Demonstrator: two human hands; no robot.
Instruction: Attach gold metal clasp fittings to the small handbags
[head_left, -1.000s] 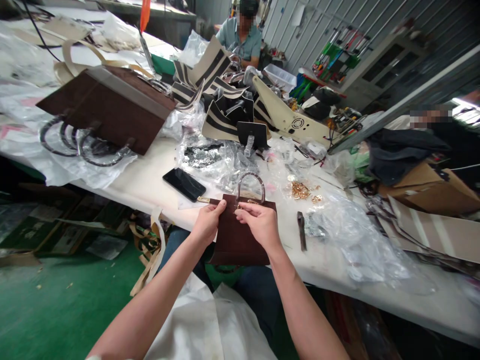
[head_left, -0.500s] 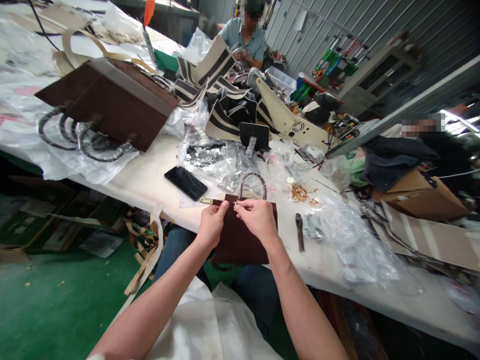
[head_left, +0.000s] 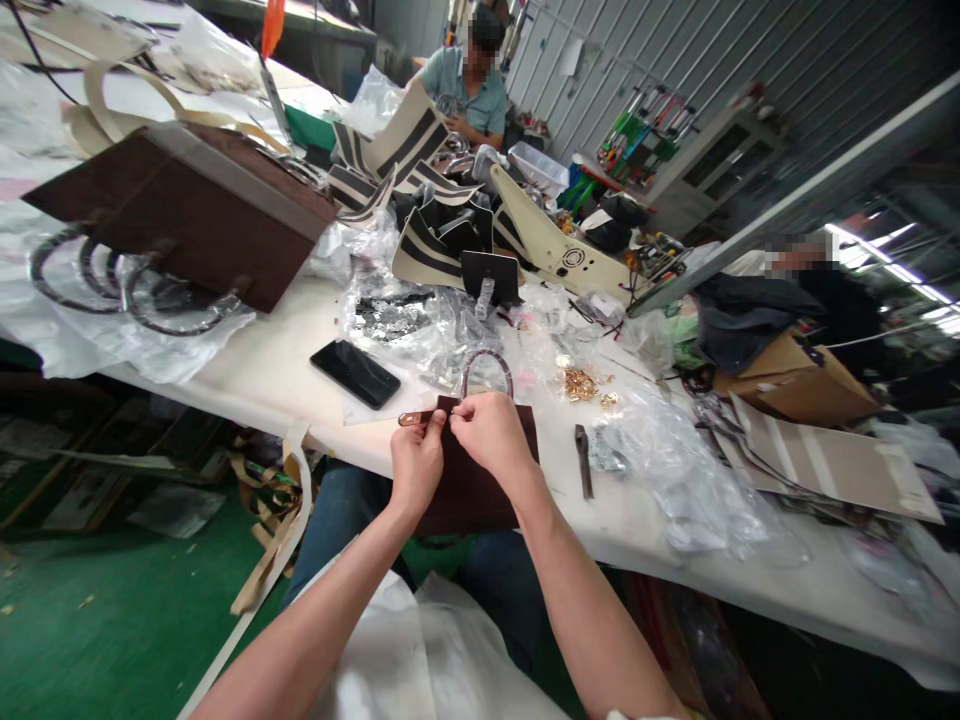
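Note:
A small dark brown handbag (head_left: 472, 495) leans at the table's front edge over my lap, its round wrapped handle standing up at the back. My left hand (head_left: 416, 462) is closed, thumb on top, on a brown strap (head_left: 415, 418) with a metal fitting near its end, which sticks out to the left. Beside it, my right hand (head_left: 491, 432) pinches at the bag's upper edge. Whatever sits between those fingertips is too small and covered to name clearly.
A black phone (head_left: 355, 374) lies left of the bag. To the right are gold-coloured metal pieces (head_left: 579, 385), a dark metal tool (head_left: 583, 462) and plastic wrapping (head_left: 667, 470). A large brown bag (head_left: 217, 210) lies at left. A co-worker (head_left: 469, 90) sits across the table.
The view has swung slightly right. The strap's metal end has turned and now shows less of its gold face. A small shiny piece seen at my right fingertips is now mostly hidden.

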